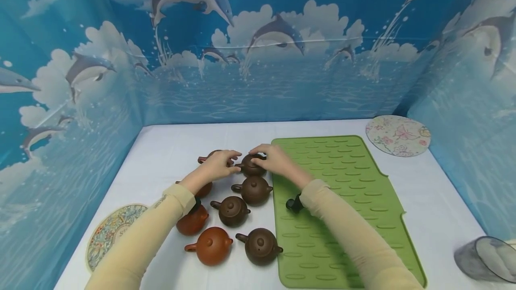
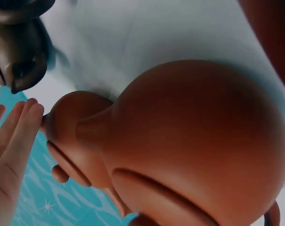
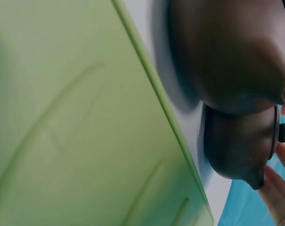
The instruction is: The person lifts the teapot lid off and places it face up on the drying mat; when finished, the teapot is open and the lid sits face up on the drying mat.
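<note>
My right hand (image 1: 278, 160) is over the farthest dark brown teapot (image 1: 251, 169), which sits on the white table. In the right wrist view its fingers (image 3: 274, 195) lie along the spout, relaxed rather than closed round the pot. My left hand (image 1: 217, 165) hovers by that teapot's handle, thumb and fingers apart with nothing between them. It partly covers a reddish-brown teapot (image 1: 213, 152) behind it. The left wrist view has the left fingers (image 2: 24, 122) straight beside the spout of a reddish teapot (image 2: 78, 127), apart from the dark pot (image 2: 20, 52).
Dark teapots (image 1: 255, 190) line up toward the front beside reddish ones (image 1: 212, 246), some under my left forearm. A green ridged mat (image 1: 342, 218) lies on the right. Patterned round mats (image 1: 397, 135) (image 1: 109, 232) lie at far right and near left; a clear cup (image 1: 479, 258) stands front right.
</note>
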`<state>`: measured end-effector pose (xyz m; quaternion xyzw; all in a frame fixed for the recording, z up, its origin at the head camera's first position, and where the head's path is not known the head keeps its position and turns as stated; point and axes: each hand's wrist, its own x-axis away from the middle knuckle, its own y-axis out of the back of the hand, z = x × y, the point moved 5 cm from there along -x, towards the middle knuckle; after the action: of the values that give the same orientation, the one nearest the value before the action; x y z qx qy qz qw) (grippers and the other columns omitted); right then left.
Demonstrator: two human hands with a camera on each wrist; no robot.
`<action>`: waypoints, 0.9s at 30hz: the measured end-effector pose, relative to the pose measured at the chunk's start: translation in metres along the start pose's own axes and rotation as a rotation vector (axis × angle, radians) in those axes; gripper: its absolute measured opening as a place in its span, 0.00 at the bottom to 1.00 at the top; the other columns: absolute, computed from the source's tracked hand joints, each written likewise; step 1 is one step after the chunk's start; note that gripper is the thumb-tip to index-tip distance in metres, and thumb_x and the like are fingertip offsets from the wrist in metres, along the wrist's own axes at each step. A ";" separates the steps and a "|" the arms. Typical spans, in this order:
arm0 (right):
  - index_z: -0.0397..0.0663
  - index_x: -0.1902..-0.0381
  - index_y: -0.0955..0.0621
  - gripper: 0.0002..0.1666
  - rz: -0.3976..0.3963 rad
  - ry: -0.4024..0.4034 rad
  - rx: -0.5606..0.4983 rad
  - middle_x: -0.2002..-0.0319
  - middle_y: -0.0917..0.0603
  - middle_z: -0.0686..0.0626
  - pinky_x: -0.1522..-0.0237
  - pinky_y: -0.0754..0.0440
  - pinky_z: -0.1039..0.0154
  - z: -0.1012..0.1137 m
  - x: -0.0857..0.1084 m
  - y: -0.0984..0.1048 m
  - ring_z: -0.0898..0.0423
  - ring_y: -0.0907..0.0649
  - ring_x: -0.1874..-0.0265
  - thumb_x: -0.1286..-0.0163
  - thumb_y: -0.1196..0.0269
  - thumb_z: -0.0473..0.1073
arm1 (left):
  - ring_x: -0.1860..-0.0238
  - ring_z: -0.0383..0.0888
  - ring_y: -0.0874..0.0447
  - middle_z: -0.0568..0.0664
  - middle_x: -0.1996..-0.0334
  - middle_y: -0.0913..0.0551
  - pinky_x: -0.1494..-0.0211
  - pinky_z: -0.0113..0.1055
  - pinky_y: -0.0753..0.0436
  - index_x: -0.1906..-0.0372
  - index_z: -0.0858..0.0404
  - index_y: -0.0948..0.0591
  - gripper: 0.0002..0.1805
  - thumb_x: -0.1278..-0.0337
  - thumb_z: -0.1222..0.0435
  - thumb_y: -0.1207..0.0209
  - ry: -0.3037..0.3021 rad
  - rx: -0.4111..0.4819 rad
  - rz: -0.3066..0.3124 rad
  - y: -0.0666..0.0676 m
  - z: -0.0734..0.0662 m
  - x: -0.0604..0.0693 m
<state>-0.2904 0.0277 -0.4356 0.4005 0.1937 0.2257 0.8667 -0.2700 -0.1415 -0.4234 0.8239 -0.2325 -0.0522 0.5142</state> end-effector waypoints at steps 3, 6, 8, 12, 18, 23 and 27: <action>0.45 0.50 0.14 0.15 -0.008 -0.012 -0.011 0.48 0.14 0.44 0.42 0.20 0.53 -0.001 -0.001 -0.002 0.47 0.17 0.46 0.32 0.34 0.42 | 0.50 0.50 0.15 0.56 0.48 0.15 0.50 0.42 0.16 0.34 0.62 0.25 0.26 0.36 0.62 0.37 0.022 -0.003 0.004 -0.005 0.000 -0.004; 0.45 0.52 0.14 0.13 -0.009 -0.023 -0.011 0.50 0.13 0.45 0.43 0.20 0.54 -0.002 -0.002 -0.005 0.48 0.16 0.48 0.33 0.34 0.41 | 0.55 0.47 0.14 0.55 0.52 0.13 0.55 0.39 0.17 0.36 0.60 0.24 0.24 0.36 0.64 0.38 0.034 -0.029 0.002 -0.009 0.000 -0.006; 0.45 0.52 0.14 0.13 -0.006 -0.028 -0.014 0.51 0.13 0.45 0.44 0.19 0.54 -0.002 -0.003 -0.006 0.48 0.16 0.48 0.33 0.33 0.41 | 0.59 0.46 0.14 0.55 0.55 0.13 0.59 0.37 0.17 0.37 0.60 0.22 0.21 0.35 0.66 0.38 0.039 -0.039 -0.013 -0.011 -0.001 -0.007; 0.44 0.53 0.13 0.12 -0.016 -0.032 -0.006 0.52 0.13 0.45 0.45 0.19 0.56 -0.003 -0.003 -0.005 0.49 0.16 0.49 0.33 0.33 0.41 | 0.61 0.45 0.13 0.55 0.58 0.12 0.61 0.35 0.17 0.41 0.60 0.20 0.18 0.36 0.68 0.39 0.055 -0.003 -0.039 -0.012 -0.003 -0.011; 0.41 0.56 0.14 0.10 -0.039 0.011 0.017 0.55 0.13 0.43 0.47 0.18 0.55 0.001 -0.004 -0.004 0.48 0.15 0.52 0.34 0.33 0.39 | 0.61 0.45 0.14 0.55 0.58 0.12 0.62 0.34 0.18 0.42 0.61 0.18 0.17 0.36 0.69 0.39 0.066 0.029 -0.040 -0.012 0.000 -0.012; 0.39 0.54 0.14 0.11 -0.036 -0.017 -0.070 0.53 0.13 0.42 0.45 0.18 0.55 -0.003 -0.004 -0.004 0.47 0.16 0.50 0.32 0.35 0.39 | 0.63 0.43 0.15 0.54 0.59 0.12 0.62 0.34 0.19 0.43 0.60 0.18 0.17 0.36 0.67 0.38 0.090 0.024 -0.034 -0.012 0.002 -0.012; 0.40 0.51 0.15 0.13 -0.051 -0.123 -0.234 0.49 0.15 0.41 0.44 0.18 0.56 -0.012 -0.002 -0.001 0.46 0.17 0.47 0.29 0.37 0.40 | 0.62 0.44 0.15 0.54 0.58 0.12 0.60 0.35 0.18 0.43 0.59 0.18 0.17 0.36 0.66 0.38 0.105 0.032 -0.041 -0.013 0.003 -0.013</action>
<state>-0.2979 0.0335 -0.4434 0.3046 0.1229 0.1996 0.9232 -0.2776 -0.1333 -0.4381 0.8382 -0.1893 -0.0157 0.5112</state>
